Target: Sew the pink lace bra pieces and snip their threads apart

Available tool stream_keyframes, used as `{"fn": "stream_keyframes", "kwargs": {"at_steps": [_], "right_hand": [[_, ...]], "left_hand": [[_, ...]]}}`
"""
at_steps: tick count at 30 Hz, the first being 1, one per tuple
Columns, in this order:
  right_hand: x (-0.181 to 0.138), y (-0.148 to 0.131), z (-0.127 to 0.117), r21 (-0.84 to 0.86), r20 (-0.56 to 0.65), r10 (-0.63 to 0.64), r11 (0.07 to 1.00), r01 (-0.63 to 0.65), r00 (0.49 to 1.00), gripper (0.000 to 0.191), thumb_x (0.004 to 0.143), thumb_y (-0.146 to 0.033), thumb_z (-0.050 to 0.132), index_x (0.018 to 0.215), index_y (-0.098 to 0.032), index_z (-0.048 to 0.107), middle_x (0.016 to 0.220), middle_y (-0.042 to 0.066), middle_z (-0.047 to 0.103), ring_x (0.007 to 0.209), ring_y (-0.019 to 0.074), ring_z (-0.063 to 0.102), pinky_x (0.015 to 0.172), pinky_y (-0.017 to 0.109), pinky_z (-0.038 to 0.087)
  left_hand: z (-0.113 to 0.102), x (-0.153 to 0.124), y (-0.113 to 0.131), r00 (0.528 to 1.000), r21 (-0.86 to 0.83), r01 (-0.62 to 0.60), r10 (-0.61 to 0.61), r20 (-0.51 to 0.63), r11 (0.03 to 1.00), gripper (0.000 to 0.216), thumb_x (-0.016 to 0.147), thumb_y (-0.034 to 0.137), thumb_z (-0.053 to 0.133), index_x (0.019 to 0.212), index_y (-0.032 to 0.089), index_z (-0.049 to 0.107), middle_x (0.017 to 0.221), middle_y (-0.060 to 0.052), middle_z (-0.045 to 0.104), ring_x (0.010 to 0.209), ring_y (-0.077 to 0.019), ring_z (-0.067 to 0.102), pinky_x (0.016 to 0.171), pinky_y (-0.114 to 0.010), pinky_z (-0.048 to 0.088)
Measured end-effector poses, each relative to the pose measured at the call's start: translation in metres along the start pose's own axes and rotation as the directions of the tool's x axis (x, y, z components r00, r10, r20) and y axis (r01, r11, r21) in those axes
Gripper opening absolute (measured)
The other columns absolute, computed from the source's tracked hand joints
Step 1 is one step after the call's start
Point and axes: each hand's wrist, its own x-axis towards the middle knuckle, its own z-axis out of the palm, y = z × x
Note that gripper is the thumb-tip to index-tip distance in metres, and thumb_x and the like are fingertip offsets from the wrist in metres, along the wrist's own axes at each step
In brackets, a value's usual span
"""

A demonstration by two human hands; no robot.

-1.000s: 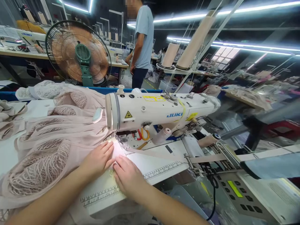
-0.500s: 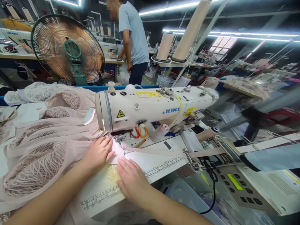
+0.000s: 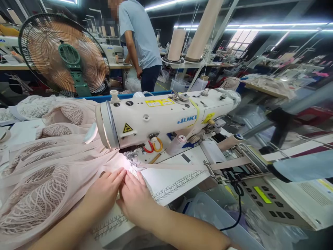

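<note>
Pale pink bra fabric [image 3: 109, 160] lies under the head of a white sewing machine [image 3: 140, 123], lit brightly near the needle. My left hand [image 3: 105, 187] has its fingers together and bent onto the fabric edge just in front of the presser foot. Beside it my right hand [image 3: 137, 199] grips the same edge, its fingertips touching those of the left. A bit of whitish lace [image 3: 133, 171] shows beyond the right fingers. A beige elastic tape [image 3: 171, 167] runs from the right to the presser foot. What lies beneath my fingertips is hidden.
Lace bra cups [image 3: 39, 198] spread over the table's left side. A thread cone [image 3: 178, 144] and red and yellow hooks [image 3: 153, 146] sit behind the tape. A large fan [image 3: 69, 55] and a person in a blue shirt [image 3: 142, 38] are behind. A control box [image 3: 267, 201] hangs right.
My hands have come together at the fabric edge; the left moved down from the needle and the right moved left. The pale flat piece between them is mostly covered. The whole view shifted slightly.
</note>
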Motion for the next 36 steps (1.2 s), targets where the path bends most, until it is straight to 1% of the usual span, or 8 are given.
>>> {"fn": "stream_keyframes", "kwargs": {"at_steps": [3,6,13,22,29,31,33,36], "right_hand": [[0.004,-0.001,0.000,0.011,0.005,0.007,1.000,-0.007,1.000,0.048,0.091,-0.033,0.053,0.131,-0.007,0.049,0.142,0.019,0.044,0.137,0.0289,0.033,0.113,0.056,0.024],[0.008,-0.001,0.001,0.013,-0.018,0.006,1.000,-0.005,1.000,0.045,0.091,-0.033,0.053,0.127,-0.007,0.052,0.142,0.019,0.044,0.136,0.0284,0.034,0.112,0.056,0.025],[0.007,0.004,0.009,0.028,-0.067,-0.007,1.000,0.009,0.998,0.051,0.090,-0.038,0.055,0.131,-0.009,0.049,0.143,0.016,0.045,0.136,0.0274,0.034,0.114,0.054,0.024],[0.005,0.004,0.007,0.021,-0.037,-0.015,1.000,0.016,0.999,0.050,0.092,-0.038,0.050,0.132,-0.009,0.048,0.145,0.016,0.042,0.137,0.0273,0.032,0.113,0.055,0.025],[0.005,0.009,0.009,0.005,-0.140,-0.051,0.999,0.052,0.989,0.045,0.092,-0.037,0.050,0.128,-0.010,0.050,0.141,0.017,0.046,0.134,0.0277,0.036,0.112,0.054,0.025],[0.000,0.004,0.009,-0.004,-0.231,-0.091,0.996,0.093,0.969,0.037,0.092,-0.033,0.046,0.122,-0.012,0.053,0.135,0.016,0.052,0.130,0.0275,0.041,0.110,0.054,0.026],[-0.006,-0.007,0.012,0.023,-0.296,-0.165,0.983,0.180,0.941,0.029,0.092,-0.031,0.044,0.113,-0.016,0.056,0.122,0.012,0.061,0.116,0.0242,0.052,0.103,0.047,0.037],[-0.018,-0.035,0.031,0.066,-0.234,-0.379,0.913,0.404,0.895,0.025,0.090,-0.043,0.045,0.097,-0.022,0.059,0.096,0.002,0.066,0.086,0.0162,0.061,0.077,0.030,0.049]], "left_hand": [[-0.007,0.004,-0.010,0.998,0.000,-0.050,0.050,0.029,0.999,0.050,0.079,0.004,0.045,0.128,0.007,0.056,0.127,-0.013,0.063,0.094,-0.0246,0.062,0.085,-0.038,0.053],[-0.012,0.008,-0.019,0.996,0.006,-0.080,0.079,0.036,0.997,0.051,0.078,0.006,0.047,0.128,0.008,0.056,0.125,-0.013,0.064,0.094,-0.0250,0.061,0.084,-0.037,0.053],[-0.009,0.015,-0.040,0.991,0.053,-0.136,0.135,0.023,0.989,0.049,0.080,0.005,0.041,0.124,0.016,0.061,0.131,-0.008,0.061,0.092,-0.0242,0.062,0.078,-0.038,0.053],[-0.013,0.028,-0.057,0.992,0.149,-0.126,0.122,0.038,0.981,0.046,0.082,0.005,0.038,0.119,0.017,0.063,0.131,-0.007,0.060,0.100,-0.0258,0.061,0.083,-0.040,0.052],[-0.013,0.035,-0.061,0.994,0.184,-0.107,0.100,0.048,0.977,0.044,0.084,0.007,0.039,0.121,0.016,0.063,0.130,-0.009,0.061,0.106,-0.0270,0.060,0.090,-0.042,0.051],[-0.013,0.035,-0.059,0.996,0.192,-0.086,0.080,0.041,0.978,0.044,0.084,0.007,0.040,0.121,0.016,0.062,0.129,-0.010,0.062,0.108,-0.0274,0.060,0.090,-0.042,0.050],[-0.013,0.034,-0.056,0.998,0.201,-0.061,0.056,0.029,0.978,0.044,0.084,0.007,0.040,0.121,0.016,0.062,0.127,-0.012,0.063,0.109,-0.0285,0.060,0.088,-0.042,0.051],[-0.016,0.029,-0.052,0.999,0.207,-0.032,0.030,0.013,0.978,0.043,0.084,0.007,0.039,0.117,0.016,0.064,0.125,-0.013,0.063,0.113,-0.0295,0.058,0.088,-0.043,0.050]]}}
